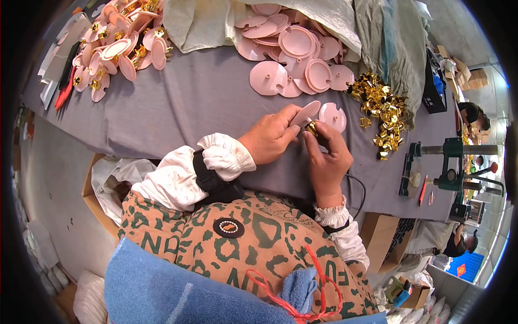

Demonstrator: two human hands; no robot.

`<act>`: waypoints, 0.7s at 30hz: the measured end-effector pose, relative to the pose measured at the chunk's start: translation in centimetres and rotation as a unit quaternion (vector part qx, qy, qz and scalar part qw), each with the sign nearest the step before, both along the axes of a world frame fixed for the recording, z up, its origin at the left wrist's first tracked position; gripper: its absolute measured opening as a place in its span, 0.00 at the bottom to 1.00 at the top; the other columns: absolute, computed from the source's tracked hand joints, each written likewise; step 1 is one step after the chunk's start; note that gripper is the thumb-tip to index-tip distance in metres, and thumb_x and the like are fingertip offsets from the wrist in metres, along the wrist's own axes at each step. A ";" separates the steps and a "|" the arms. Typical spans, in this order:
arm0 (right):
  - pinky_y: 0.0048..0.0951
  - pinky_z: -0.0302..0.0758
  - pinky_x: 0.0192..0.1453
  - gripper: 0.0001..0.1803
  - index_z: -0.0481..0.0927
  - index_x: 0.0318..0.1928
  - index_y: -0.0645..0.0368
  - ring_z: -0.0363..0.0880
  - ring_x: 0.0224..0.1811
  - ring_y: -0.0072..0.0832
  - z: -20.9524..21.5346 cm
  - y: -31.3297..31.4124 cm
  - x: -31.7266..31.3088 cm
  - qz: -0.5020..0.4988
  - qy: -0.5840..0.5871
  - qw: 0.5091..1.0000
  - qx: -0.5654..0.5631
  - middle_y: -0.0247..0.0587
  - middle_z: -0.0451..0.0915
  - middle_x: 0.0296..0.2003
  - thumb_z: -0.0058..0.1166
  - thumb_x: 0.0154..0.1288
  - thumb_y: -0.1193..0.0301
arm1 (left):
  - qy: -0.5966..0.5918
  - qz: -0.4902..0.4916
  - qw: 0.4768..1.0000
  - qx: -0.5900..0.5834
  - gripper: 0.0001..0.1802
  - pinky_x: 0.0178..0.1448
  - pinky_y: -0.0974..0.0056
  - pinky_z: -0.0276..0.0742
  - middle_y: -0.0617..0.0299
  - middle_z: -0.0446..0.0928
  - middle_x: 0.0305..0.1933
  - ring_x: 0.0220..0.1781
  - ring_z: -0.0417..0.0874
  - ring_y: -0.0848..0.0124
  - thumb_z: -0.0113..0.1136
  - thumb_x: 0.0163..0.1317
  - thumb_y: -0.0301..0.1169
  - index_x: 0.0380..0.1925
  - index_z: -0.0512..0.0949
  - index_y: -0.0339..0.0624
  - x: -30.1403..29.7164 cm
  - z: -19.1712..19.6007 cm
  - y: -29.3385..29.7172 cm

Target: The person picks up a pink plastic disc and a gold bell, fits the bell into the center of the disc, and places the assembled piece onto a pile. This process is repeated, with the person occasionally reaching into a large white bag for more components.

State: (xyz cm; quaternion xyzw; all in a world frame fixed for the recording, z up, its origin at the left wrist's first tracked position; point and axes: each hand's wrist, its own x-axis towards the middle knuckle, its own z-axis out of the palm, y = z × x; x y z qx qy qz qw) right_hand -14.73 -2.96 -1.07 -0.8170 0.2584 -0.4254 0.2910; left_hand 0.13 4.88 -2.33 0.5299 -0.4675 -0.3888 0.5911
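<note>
My left hand [271, 136] pinches a round pink plastic disc [306, 112] by its edge, tilted above the grey cloth. In my right hand [329, 157], a small shiny gold metal clip [311, 128] sits between thumb and fingertips. The clip is up against the disc's underside, near its middle; fingers partly hide where they meet. Just beyond the right fingertips another pink disc [332, 116], with a notch and a small central peg, lies on the cloth. Loose gold clips [389, 116] are heaped to the right of it.
A pile of plain pink discs [296, 42] spills from under pale sacking [205, 24] at the back. Discs with gold clips on them [116, 48] are heaped at far left, beside a red-handled tool [65, 94]. A green hand press [452, 167] stands at right. Other people are farther right.
</note>
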 end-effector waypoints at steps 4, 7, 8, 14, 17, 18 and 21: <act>0.21 0.80 0.45 0.14 0.82 0.46 0.66 0.85 0.41 0.21 0.2 0.4 -0.5 -0.006 -0.018 0.987 0.162 0.40 0.86 0.41 0.67 0.58 0.81 | -0.102 -0.004 0.995 0.022 0.15 0.43 0.61 0.80 0.50 0.81 0.42 0.37 0.85 0.63 0.48 0.70 0.25 0.55 0.67 0.36 0.1 0.7 0.4; 0.19 0.78 0.47 0.14 0.82 0.48 0.68 0.83 0.41 0.18 0.1 0.5 -0.4 0.004 -0.092 0.959 0.268 0.37 0.86 0.40 0.66 0.60 0.80 | -0.019 -0.006 0.999 0.030 0.14 0.44 0.59 0.80 0.48 0.81 0.42 0.39 0.85 0.61 0.48 0.71 0.25 0.55 0.67 0.35 -0.2 0.2 0.1; 0.19 0.79 0.47 0.14 0.82 0.48 0.68 0.83 0.41 0.19 0.2 0.5 -0.3 0.003 -0.091 0.957 0.277 0.38 0.86 0.41 0.65 0.61 0.80 | 0.014 0.004 1.000 -0.007 0.12 0.41 0.54 0.79 0.43 0.81 0.39 0.39 0.86 0.53 0.49 0.70 0.26 0.51 0.67 0.35 -0.3 0.0 -0.1; 0.20 0.79 0.47 0.13 0.83 0.47 0.67 0.83 0.41 0.19 0.3 0.4 0.0 0.000 -0.086 0.964 0.250 0.38 0.86 0.42 0.66 0.60 0.80 | -0.061 0.011 0.998 0.011 0.13 0.42 0.54 0.80 0.43 0.81 0.38 0.36 0.84 0.46 0.50 0.68 0.25 0.51 0.68 0.35 -0.2 -0.1 0.1; 0.20 0.79 0.47 0.14 0.83 0.46 0.67 0.83 0.41 0.19 -0.1 -0.2 0.0 0.000 -0.024 0.995 0.094 0.37 0.86 0.42 0.67 0.59 0.80 | -0.169 0.014 0.985 0.010 0.19 0.46 0.54 0.80 0.42 0.80 0.43 0.40 0.82 0.44 0.50 0.66 0.21 0.57 0.68 0.36 0.0 0.7 0.7; 0.20 0.79 0.47 0.14 0.83 0.46 0.67 0.84 0.41 0.19 -0.2 -0.4 -0.1 -0.001 0.014 0.999 -0.030 0.37 0.86 0.41 0.67 0.58 0.80 | -0.168 0.013 0.986 0.010 0.19 0.46 0.54 0.80 0.42 0.80 0.43 0.40 0.82 0.44 0.50 0.66 0.21 0.57 0.68 0.36 -0.1 0.5 0.6; 0.21 0.80 0.45 0.14 0.83 0.45 0.67 0.84 0.39 0.20 -0.1 -0.6 -0.2 -0.006 0.043 0.995 -0.091 0.36 0.86 0.41 0.68 0.57 0.79 | -0.244 0.027 0.963 -0.109 0.27 0.51 0.53 0.79 0.42 0.79 0.48 0.46 0.81 0.45 0.50 0.63 0.18 0.64 0.65 0.37 -0.2 0.0 0.2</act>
